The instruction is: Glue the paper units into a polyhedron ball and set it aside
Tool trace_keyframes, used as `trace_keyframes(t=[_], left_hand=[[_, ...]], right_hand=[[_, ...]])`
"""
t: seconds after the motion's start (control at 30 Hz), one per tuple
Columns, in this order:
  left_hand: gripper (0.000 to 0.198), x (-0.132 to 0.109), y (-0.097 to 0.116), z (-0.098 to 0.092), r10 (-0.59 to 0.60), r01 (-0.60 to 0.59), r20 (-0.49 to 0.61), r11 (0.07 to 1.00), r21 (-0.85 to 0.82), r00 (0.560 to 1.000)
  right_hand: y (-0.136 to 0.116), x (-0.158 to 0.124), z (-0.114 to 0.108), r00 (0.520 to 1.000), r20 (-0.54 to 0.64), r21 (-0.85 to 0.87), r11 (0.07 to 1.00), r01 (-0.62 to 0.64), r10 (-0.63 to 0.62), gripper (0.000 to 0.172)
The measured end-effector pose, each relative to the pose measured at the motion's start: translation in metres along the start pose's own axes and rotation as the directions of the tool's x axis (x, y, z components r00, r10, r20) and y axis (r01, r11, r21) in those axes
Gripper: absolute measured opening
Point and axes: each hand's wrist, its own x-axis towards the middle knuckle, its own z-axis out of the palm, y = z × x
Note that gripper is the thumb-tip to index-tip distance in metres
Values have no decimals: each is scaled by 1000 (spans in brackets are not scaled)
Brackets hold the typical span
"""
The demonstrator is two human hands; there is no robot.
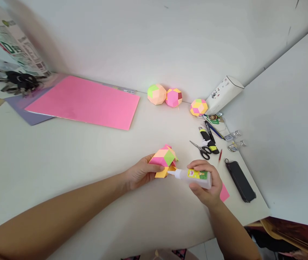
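The folded paper model (162, 157), pink, green and orange, is held above the tabletop (110, 151), between its back edge and its near edge. My left hand (142, 171) is closed on the left side of it, with the thumb in front. My right hand (215, 187) is curled around the glue bottle (197, 178); its nozzle (171, 173) points at the orange flap (161, 173), but if they touch, I cannot tell. Scissors (200, 148) lie toward the right edge. Three paper balls (174, 97) stand along the back edge.

White wall (110, 39); white desk (89, 148); pale tiled floor (199, 250) below.
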Motion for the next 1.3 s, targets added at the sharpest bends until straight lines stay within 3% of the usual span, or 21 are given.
trace_keyframes(t=[0.4, 0.7, 1.3], left_hand=[[42, -1, 4, 4, -39, 39, -2, 999, 34, 999], [42, -1, 1, 1, -34, 35, -14, 999, 33, 999], [47, -2, 2, 3, -47, 49, -21, 997, 63, 999]], right_hand=[[-1, 3, 3, 996, -46, 1, 998, 70, -70, 27], [1, 0, 3, 998, -51, 42, 999, 34, -32, 27], [1, 1, 2, 995, -41, -35, 995, 91, -92, 30]])
